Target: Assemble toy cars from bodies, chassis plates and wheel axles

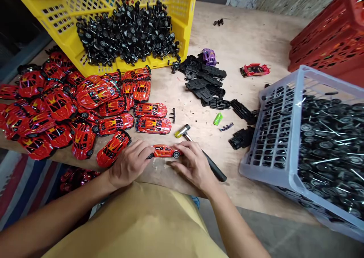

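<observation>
A red toy car (164,151) sits on the wooden table close to my body, its side and two wheels facing me. My left hand (129,162) has its fingers closed on the car's left end, and my right hand (195,161) grips the right end with thumb and fingers. Just beyond the right hand lies a hammer (214,165) with a yellow-and-grey head, its black handle running behind that hand. Two finished-looking red cars (153,124) rest side by side past the left hand, with a small black spoiler (173,115) beside them.
Many red cars (59,102) are heaped at the left. A yellow crate (186,27) holds black wheeled parts. Black chassis plates (203,85), a purple body (209,56) and a green piece (218,118) lie mid-table. At right stand a clear crate (294,136) of wheel axles and a red crate (318,34).
</observation>
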Available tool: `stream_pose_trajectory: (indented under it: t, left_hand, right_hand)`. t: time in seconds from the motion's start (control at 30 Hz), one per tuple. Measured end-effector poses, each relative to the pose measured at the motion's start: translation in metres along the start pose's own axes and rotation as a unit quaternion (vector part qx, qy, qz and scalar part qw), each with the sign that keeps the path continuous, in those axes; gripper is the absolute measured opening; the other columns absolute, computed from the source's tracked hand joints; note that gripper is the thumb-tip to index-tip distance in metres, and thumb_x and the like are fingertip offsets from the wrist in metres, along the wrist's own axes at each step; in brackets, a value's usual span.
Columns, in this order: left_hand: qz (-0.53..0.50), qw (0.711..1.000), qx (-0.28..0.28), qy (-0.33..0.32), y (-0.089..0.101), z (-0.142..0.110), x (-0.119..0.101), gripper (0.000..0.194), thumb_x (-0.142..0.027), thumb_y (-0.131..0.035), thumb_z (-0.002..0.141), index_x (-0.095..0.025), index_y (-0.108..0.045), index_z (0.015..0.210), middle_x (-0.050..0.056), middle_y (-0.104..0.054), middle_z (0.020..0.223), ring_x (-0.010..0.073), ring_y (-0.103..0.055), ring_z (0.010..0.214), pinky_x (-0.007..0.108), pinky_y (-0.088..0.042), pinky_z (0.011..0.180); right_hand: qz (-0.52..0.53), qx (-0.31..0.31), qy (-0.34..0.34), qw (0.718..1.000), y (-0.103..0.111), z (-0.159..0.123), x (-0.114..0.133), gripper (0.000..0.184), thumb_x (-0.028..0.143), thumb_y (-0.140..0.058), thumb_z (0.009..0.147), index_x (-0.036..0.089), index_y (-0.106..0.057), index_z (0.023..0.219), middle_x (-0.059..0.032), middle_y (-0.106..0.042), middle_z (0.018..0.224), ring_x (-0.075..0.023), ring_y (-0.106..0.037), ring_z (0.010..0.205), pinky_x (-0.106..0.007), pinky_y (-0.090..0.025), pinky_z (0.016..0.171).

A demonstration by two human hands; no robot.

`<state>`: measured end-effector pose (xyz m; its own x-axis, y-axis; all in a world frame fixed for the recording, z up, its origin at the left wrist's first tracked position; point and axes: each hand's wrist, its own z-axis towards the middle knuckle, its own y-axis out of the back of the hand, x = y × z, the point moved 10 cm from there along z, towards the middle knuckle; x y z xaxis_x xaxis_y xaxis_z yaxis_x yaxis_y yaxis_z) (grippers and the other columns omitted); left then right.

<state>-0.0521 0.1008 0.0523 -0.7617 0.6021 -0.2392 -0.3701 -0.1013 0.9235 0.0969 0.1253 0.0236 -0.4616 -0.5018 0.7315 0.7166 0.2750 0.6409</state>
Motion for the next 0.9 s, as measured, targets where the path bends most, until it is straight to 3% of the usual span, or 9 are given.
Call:
stream_pose_trajectory:
  t: [0.13,0.37,0.43,0.57,0.73,0.9]
  left_hand:
    - [-0.005,1.000,-0.004,0.005,-0.002,-0.002,0.001,0.020,-0.007,-0.051,0.089,-0.013,-0.055,0.107,0.010,-0.066,0.093,0.0241,-0.062,0.091,0.038,-0.057,0.079]
    - [-0.038,0.999,0.009,0.025,-0.006,-0.006,0.004,0.026,-0.005,-0.054,0.086,-0.016,-0.056,0.109,0.010,-0.065,0.102,0.0241,-0.062,0.098,0.039,-0.056,0.085]
    - [-0.048,0.998,0.020,0.035,-0.008,-0.003,0.005,0.029,-0.011,-0.058,0.087,-0.015,-0.056,0.115,0.013,-0.065,0.112,0.0256,-0.061,0.106,0.041,-0.054,0.091]
    - [-0.038,0.996,0.060,0.046,-0.016,0.008,0.002,0.051,-0.028,-0.065,0.088,-0.013,-0.048,0.134,0.016,-0.062,0.127,0.0293,-0.059,0.113,0.044,-0.053,0.094]
    - [-0.037,0.995,0.080,0.036,-0.022,0.017,-0.001,0.042,-0.014,-0.061,0.086,-0.014,-0.056,0.128,0.014,-0.068,0.116,0.0275,-0.062,0.102,0.041,-0.056,0.083]
    - [-0.039,0.997,0.063,0.037,-0.023,0.017,0.000,0.033,-0.015,-0.057,0.088,-0.010,-0.060,0.120,0.015,-0.069,0.111,0.0282,-0.062,0.097,0.044,-0.057,0.082]
  right_hand:
    - [0.042,0.002,-0.007,0.999,-0.012,0.005,-0.003,0.038,0.028,-0.064,0.092,0.024,-0.055,0.129,-0.0104,-0.061,0.117,-0.0233,-0.058,0.108,-0.041,-0.053,0.091]
    - [0.066,-0.015,0.005,0.998,-0.009,0.006,0.003,0.036,0.030,-0.065,0.093,0.023,-0.058,0.127,-0.0106,-0.064,0.112,-0.0230,-0.061,0.105,-0.041,-0.055,0.090]
    - [0.066,-0.014,0.011,0.998,-0.009,0.008,0.004,0.032,0.030,-0.063,0.093,0.023,-0.060,0.124,-0.0106,-0.065,0.111,-0.0228,-0.062,0.104,-0.040,-0.055,0.089]
    - [0.069,-0.013,0.024,0.997,-0.008,0.010,0.005,0.029,0.028,-0.062,0.094,0.021,-0.061,0.122,-0.0110,-0.065,0.111,-0.0223,-0.063,0.103,-0.039,-0.055,0.089]
    - [0.070,-0.022,0.032,0.997,-0.010,0.008,0.005,0.028,0.027,-0.061,0.093,0.021,-0.060,0.121,-0.0108,-0.067,0.109,-0.0228,-0.064,0.101,-0.039,-0.055,0.087]
    - [0.068,-0.036,0.020,0.997,-0.010,0.009,0.003,0.027,0.024,-0.062,0.092,0.020,-0.060,0.119,-0.0113,-0.067,0.107,-0.0223,-0.064,0.098,-0.038,-0.055,0.085]
